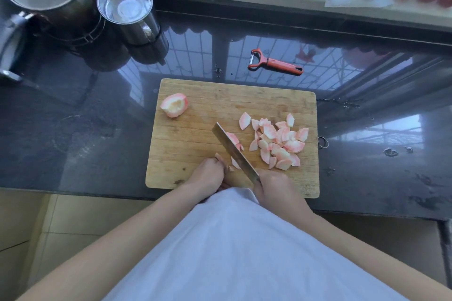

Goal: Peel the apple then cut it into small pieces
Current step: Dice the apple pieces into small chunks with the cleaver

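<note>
On the cutting board (195, 95) most of the peeled apple is already a pile of small pieces (276, 140) at its right side; one chunk (174, 105) waits at its far left. The right hand (274, 187) has its grip closed around the knife (234, 151), while the left hand (208, 172) steadies with curled fingers the apple slice (232, 138) under the blade.

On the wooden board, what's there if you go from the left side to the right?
Big apple chunk → left hand → knife → pile of small apple pieces.
</note>
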Motion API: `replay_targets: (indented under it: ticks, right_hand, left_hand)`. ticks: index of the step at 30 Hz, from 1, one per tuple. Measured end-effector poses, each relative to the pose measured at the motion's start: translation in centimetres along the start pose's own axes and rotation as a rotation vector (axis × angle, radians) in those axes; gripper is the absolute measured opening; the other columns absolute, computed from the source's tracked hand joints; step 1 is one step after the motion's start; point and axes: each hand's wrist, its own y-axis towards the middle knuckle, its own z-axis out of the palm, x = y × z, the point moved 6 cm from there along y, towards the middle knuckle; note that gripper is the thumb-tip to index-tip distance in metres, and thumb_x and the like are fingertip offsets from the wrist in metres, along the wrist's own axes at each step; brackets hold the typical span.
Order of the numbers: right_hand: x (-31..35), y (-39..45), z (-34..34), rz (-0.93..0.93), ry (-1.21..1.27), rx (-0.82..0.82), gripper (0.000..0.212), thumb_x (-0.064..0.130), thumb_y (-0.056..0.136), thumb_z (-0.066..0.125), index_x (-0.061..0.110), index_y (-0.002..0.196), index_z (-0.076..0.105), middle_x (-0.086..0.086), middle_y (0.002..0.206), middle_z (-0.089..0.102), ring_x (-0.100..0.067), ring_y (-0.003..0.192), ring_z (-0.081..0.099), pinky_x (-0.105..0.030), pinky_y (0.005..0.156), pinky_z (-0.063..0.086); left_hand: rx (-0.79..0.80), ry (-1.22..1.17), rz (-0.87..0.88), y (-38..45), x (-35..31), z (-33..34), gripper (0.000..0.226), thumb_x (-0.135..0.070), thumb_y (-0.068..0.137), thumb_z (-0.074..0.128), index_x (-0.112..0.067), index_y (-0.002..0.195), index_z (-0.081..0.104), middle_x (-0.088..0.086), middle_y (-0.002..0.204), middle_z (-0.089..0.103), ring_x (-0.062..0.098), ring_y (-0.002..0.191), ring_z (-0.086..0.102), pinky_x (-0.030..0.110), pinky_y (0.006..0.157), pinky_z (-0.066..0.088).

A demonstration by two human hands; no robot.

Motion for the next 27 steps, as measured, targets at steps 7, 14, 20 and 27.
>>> replay_targets:
  ticks: [7,14,20,27]
  right_hand:
    - [-1.5,-1.2,0.3,0.067,-0.048,0.071,0.018,0.016,0.095,0.045,0.008,0.081,0.054,-0.011,0.081,0.062,-0.034,0.079,0.061,-0.037,0.063,0.046]
    - [-1.6,-1.2,0.5,0.085,-0.026,0.059,0.023,0.017,0.097,0.045,0.007,0.077,0.051,-0.011,0.076,0.06,-0.032,0.075,0.059,-0.033,0.059,0.034]
    - [-2.7,-1.7,0.7,0.126,0.027,0.031,0.026,0.017,0.096,0.047,0.011,0.071,0.045,-0.006,0.068,0.053,-0.029,0.069,0.055,-0.033,0.056,0.033]
    - [-1.2,-0.9,2.0,0.009,-0.112,0.17,0.023,0.022,0.1,0.044,0.011,0.08,0.05,-0.007,0.077,0.055,-0.029,0.078,0.06,-0.033,0.062,0.038]
  left_hand:
    - [0.026,-0.151,0.022,0.0,0.5,0.4,0.035,-0.032,0.106,0.037,-0.009,0.109,0.063,0.013,0.085,0.077,0.026,0.074,0.077,0.037,0.073,0.064]
    - [-0.113,-0.08,0.014,-0.2,-0.1,-0.7,0.045,-0.038,0.106,0.034,-0.014,0.093,0.069,0.012,0.08,0.075,0.03,0.064,0.075,0.041,0.066,0.064]
    - [-0.067,-0.133,-0.108,0.1,-0.3,-0.7,0.034,-0.031,0.099,0.048,-0.005,0.096,0.069,0.017,0.076,0.076,0.034,0.066,0.076,0.044,0.065,0.066]
    - [-0.211,0.168,-0.127,0.2,3.5,-7.1,0.034,-0.029,0.104,0.043,-0.006,0.093,0.065,0.015,0.072,0.074,0.03,0.061,0.075,0.045,0.067,0.065]
